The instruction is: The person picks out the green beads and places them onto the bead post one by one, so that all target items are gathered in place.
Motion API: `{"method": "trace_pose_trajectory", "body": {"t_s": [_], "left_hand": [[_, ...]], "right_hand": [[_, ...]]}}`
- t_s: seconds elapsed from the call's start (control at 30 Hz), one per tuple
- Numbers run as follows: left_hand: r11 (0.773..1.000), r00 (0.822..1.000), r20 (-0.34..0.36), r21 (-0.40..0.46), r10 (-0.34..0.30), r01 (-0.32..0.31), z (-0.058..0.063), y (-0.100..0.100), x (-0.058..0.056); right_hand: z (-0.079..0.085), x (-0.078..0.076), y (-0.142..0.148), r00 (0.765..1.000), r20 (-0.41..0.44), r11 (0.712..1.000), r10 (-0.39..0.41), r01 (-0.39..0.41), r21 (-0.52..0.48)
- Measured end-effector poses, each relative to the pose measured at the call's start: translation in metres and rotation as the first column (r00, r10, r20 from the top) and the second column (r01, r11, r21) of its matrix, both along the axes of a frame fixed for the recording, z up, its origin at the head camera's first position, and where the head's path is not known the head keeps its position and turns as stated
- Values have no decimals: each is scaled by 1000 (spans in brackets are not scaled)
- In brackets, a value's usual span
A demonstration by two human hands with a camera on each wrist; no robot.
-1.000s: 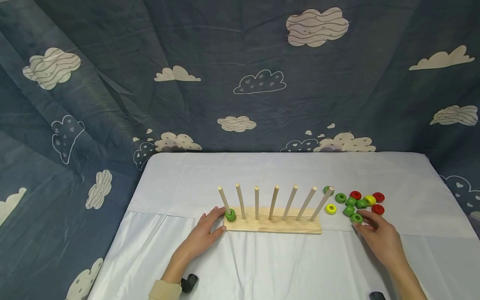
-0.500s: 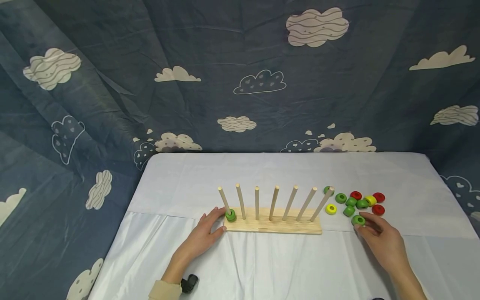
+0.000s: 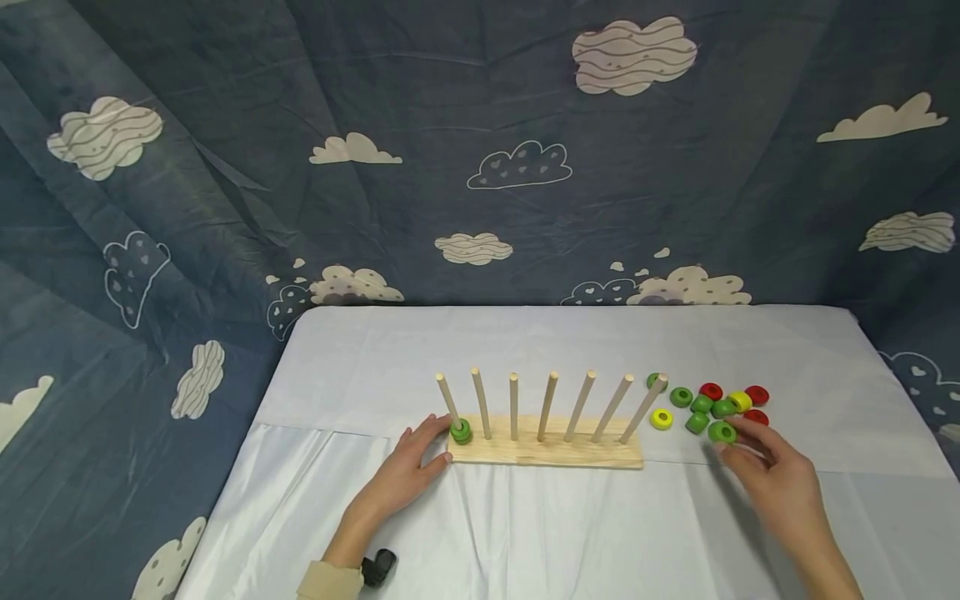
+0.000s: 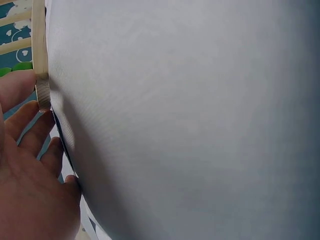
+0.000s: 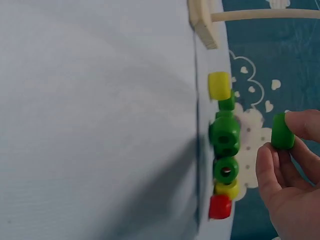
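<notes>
A wooden pegboard (image 3: 543, 451) with several upright pegs stands mid-table. Green beads (image 3: 461, 432) sit low on its leftmost peg. At that end my left hand (image 3: 405, 471) holds the board, thumb at the near corner and fingers toward the far corner; the left wrist view shows the board's end (image 4: 43, 95) between thumb and fingers. To the right, my right hand (image 3: 780, 483) pinches a green bead (image 3: 722, 432) between thumb and fingers. In the right wrist view this green bead (image 5: 283, 131) is off the cloth, apart from the others.
Loose green (image 3: 697, 423), red (image 3: 711, 391) and yellow beads (image 3: 662, 418) lie on the white cloth (image 3: 570, 533), right of the board. A dark cloud-print curtain (image 3: 480, 208) hangs behind the table. A black device (image 3: 378, 567) is strapped at my left wrist.
My right hand has drawn the green bead a little to the right, away from the neighbouring green one, and raised it. My left hand and the board have stayed in place.
</notes>
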State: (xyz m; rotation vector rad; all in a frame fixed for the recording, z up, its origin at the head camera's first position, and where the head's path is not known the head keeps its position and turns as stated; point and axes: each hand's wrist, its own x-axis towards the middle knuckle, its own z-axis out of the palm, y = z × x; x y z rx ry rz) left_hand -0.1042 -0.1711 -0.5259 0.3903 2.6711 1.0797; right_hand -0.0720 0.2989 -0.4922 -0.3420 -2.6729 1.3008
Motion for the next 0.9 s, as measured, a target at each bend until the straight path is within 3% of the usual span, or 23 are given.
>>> {"method": "trace_pose_trajectory", "body": {"t_s": [0.23,0.67,0.9], "left_hand": [[1000,1000,-1,-9,-2,2,1,0,0],[1000,1000,1,8,5,-5,4,2,0],[1000,1000,-8,5,9,-9,4,2,0]], "right_hand": [[12,0,-4,994,-104,994,23,-34,-103],[32,-1,-20,986,-163,993,-21,1,-119],[45,-3,-28,968,-251,981,-10,-40,-190]]}}
